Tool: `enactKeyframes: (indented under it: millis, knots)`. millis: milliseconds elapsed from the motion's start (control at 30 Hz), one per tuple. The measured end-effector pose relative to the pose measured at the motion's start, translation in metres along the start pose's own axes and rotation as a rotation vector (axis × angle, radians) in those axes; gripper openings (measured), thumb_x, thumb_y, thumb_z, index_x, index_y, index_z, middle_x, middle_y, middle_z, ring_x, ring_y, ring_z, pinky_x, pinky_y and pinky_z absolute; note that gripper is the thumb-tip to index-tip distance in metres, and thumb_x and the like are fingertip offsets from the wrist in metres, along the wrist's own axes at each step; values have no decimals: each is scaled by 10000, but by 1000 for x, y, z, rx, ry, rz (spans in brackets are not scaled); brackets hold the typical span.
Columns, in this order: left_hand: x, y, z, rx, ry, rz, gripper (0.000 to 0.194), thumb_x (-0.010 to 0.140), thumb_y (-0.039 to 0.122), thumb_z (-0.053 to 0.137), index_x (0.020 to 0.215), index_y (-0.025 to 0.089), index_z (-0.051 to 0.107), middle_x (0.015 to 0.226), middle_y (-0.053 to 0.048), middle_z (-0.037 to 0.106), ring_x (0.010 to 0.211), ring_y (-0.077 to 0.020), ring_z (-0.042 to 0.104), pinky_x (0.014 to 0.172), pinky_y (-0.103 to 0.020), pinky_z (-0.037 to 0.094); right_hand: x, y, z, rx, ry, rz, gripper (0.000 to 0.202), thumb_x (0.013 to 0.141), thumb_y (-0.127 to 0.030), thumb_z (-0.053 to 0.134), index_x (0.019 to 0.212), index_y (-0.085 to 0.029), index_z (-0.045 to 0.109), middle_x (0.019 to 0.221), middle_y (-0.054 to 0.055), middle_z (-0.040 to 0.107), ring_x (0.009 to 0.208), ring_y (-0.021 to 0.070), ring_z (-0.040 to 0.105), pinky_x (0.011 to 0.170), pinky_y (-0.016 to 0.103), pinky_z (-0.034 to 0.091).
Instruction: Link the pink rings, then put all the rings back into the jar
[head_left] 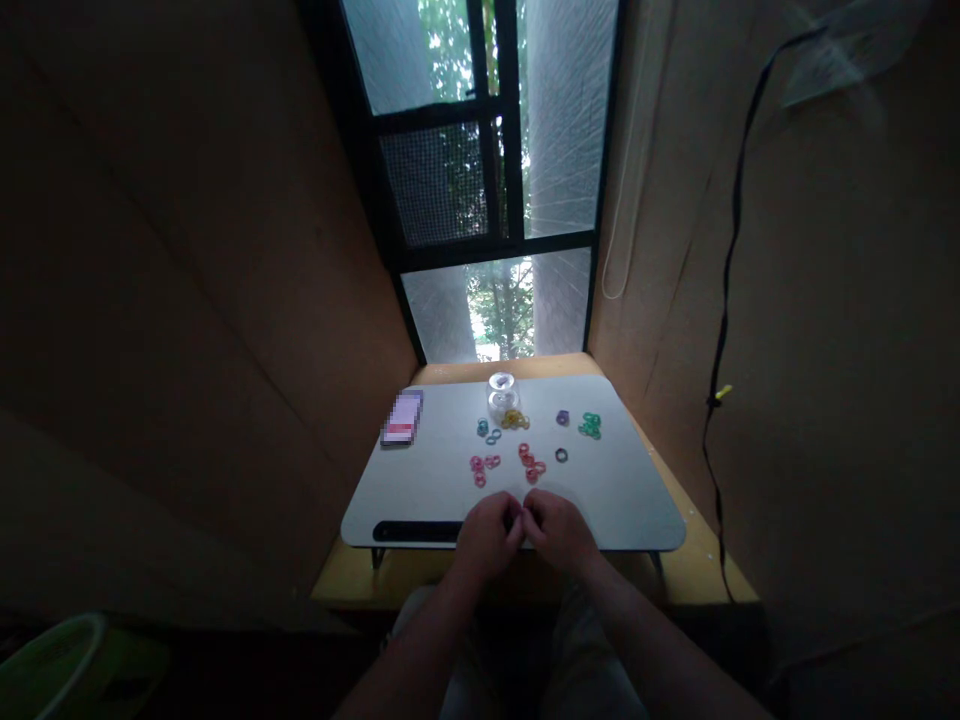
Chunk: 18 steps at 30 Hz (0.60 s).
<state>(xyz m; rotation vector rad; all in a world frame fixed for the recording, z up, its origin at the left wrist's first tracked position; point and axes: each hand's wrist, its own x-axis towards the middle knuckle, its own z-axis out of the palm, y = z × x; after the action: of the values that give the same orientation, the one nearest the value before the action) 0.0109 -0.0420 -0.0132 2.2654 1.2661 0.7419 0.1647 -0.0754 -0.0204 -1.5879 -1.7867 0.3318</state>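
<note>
My left hand (491, 533) and my right hand (557, 530) meet at the front edge of a white lap table (622, 500). Both are closed, their thumbs and fingertips pinched close together. Whatever may be between the fingers is hidden. Just beyond them lie small loose ring-like bands in colour groups: red bands (531, 463), pink bands (479, 470), blue bands (493, 437), yellow bands (514, 420), a purple cluster (562, 417) and green bands (591, 426). One dark band (561, 455) lies by itself right of the red group.
A clear round container (502, 393) stands at the back middle of the table, touching or very near the yellow bands. A phone (403, 418) lies at the left. The table has a black slot (416, 531) along its front. A black cable (725, 320) hangs at the right wall.
</note>
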Motion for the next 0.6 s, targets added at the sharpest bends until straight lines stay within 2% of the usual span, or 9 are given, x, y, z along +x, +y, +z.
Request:
enactKeyframes:
  millis: [600]
  knots:
    - [2,1,3,55,6,8,67,843,253,541,812,205,574,763,-2,596,714,-153,519,660,-268,348,-1,0,-2,38,19,-17,123,845,-212,526,723,-197,524,696,-5,577,646,124,484,611,258,262]
